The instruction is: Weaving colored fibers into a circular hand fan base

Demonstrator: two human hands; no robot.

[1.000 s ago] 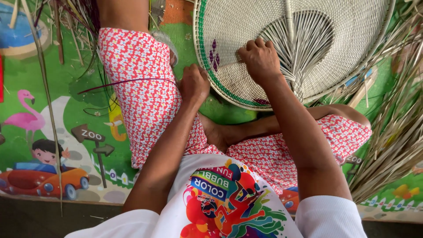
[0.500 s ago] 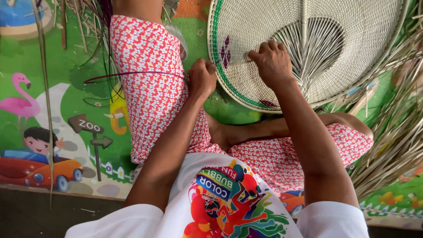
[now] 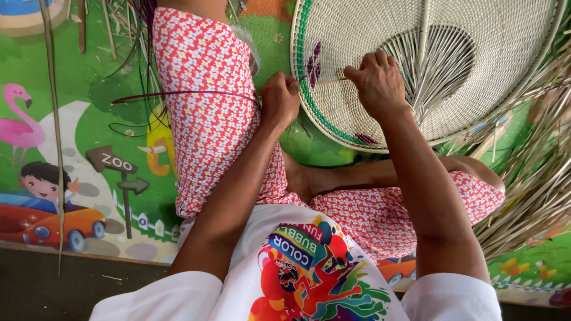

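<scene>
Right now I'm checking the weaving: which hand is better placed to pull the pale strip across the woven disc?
Right. The right hand rests on the woven disc gripping the pale strip; the left hand sits at the rim.

Cream woven tray w/ green rim, purple marks; red-floral trousers.

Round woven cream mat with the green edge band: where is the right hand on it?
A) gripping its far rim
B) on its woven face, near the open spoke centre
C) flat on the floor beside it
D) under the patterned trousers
B: the right hand rests on the woven face of the round woven cream mat, just left of the unwoven spokes, pinching a pale strand.
</scene>
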